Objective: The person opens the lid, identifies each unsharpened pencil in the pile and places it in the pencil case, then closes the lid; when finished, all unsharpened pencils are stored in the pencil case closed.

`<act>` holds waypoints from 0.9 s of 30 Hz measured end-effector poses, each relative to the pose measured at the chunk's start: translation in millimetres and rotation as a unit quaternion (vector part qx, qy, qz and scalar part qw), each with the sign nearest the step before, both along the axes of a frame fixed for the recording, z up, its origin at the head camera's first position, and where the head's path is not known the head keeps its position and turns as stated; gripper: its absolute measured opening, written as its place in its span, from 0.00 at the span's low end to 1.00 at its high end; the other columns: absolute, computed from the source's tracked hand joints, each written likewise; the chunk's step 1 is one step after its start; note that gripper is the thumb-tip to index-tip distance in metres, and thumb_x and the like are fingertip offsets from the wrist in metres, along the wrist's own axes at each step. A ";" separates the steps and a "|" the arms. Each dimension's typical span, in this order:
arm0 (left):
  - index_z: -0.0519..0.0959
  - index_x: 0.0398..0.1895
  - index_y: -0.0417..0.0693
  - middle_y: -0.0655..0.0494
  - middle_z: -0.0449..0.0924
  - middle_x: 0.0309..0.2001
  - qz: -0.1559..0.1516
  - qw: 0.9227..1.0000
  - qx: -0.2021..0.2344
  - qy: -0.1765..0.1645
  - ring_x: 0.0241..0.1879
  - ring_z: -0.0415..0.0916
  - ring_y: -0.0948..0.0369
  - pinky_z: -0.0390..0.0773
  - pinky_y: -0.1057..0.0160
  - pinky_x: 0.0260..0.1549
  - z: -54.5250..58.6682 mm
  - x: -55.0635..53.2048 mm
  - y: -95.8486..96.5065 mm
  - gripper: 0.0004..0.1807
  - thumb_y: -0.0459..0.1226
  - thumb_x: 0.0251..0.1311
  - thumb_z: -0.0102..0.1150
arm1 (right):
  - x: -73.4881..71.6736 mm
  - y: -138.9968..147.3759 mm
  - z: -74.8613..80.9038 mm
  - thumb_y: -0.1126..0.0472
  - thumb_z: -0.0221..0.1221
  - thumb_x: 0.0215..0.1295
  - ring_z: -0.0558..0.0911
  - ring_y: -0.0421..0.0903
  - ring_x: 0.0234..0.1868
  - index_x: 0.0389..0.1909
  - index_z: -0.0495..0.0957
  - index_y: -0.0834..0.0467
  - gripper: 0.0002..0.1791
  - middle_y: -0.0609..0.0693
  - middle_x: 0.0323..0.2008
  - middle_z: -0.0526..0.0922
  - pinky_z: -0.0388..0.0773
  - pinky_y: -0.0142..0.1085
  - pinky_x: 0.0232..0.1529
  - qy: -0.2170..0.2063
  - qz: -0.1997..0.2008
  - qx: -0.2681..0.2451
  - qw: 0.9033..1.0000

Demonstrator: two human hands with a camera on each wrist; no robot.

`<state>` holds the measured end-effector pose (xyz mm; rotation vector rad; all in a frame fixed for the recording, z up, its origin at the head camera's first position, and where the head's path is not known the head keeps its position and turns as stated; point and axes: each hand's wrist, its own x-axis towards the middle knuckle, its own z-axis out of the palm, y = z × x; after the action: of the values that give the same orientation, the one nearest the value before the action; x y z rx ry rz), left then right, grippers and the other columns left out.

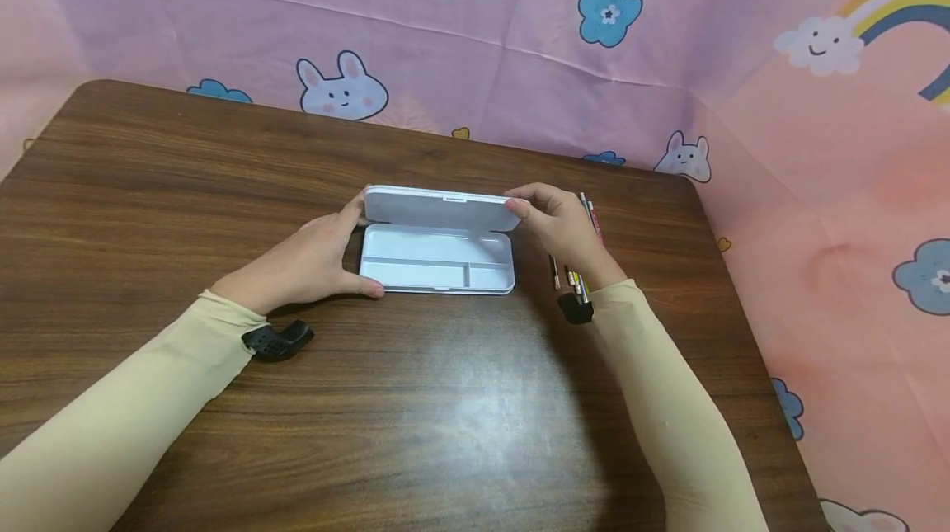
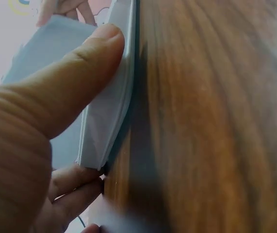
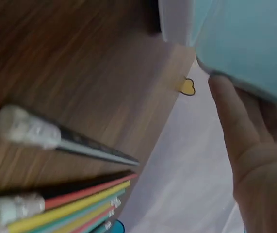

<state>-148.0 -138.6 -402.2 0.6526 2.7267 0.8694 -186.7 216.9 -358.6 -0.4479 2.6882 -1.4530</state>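
A white pencil case (image 1: 434,245) lies on the table with its lid (image 1: 426,209) raised on the far side. Its tray has one long compartment at the back and two smaller ones in front, all bare. My left hand (image 1: 312,256) grips the case's left end, thumb (image 2: 99,56) on the front corner and fingers toward the back. With my right hand (image 1: 558,227) I pinch the right end of the lid, thumb on its inner side. Several pencils (image 3: 75,204) with eraser ends lie to the right, partly hidden beneath the right wrist in the head view.
The brown wooden table (image 1: 356,433) runs back to a pink and purple cloth (image 1: 460,12) printed with rabbits, flowers and a rainbow. Black straps show at both wrists. One dark pencil (image 3: 87,145) lies slightly apart from the others.
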 end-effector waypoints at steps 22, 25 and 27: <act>0.60 0.80 0.47 0.44 0.63 0.76 -0.020 1.000 -0.010 0.018 0.76 0.59 0.43 0.63 0.38 0.71 -2.4 -0.2 -1.4 0.58 0.62 0.52 0.75 | -44.9 -24.9 -7.2 0.59 0.57 0.78 0.86 0.52 0.39 0.51 0.82 0.61 0.11 0.56 0.44 0.84 0.85 0.40 0.38 -0.013 -0.136 0.159 0.978; 0.61 0.80 0.47 0.45 0.64 0.76 -0.022 0.999 -0.010 0.021 0.75 0.60 0.43 0.64 0.38 0.71 -2.1 0.3 -1.5 0.57 0.61 0.52 0.76 | -48.2 -27.2 -11.6 0.57 0.53 0.80 0.82 0.49 0.39 0.53 0.82 0.60 0.13 0.55 0.45 0.85 0.82 0.40 0.41 -0.013 -0.118 0.240 0.963; 0.62 0.80 0.47 0.45 0.65 0.76 -0.022 0.999 -0.010 0.023 0.75 0.61 0.44 0.64 0.39 0.71 -1.9 0.5 -1.6 0.57 0.61 0.52 0.76 | -49.9 -28.3 -14.1 0.57 0.51 0.81 0.80 0.49 0.41 0.52 0.82 0.60 0.14 0.55 0.46 0.85 0.81 0.42 0.43 -0.010 -0.100 0.285 0.953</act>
<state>-147.5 -140.2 -404.1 0.7352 2.7462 0.8258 -236.6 188.6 -372.7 -0.1197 3.0184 -0.6311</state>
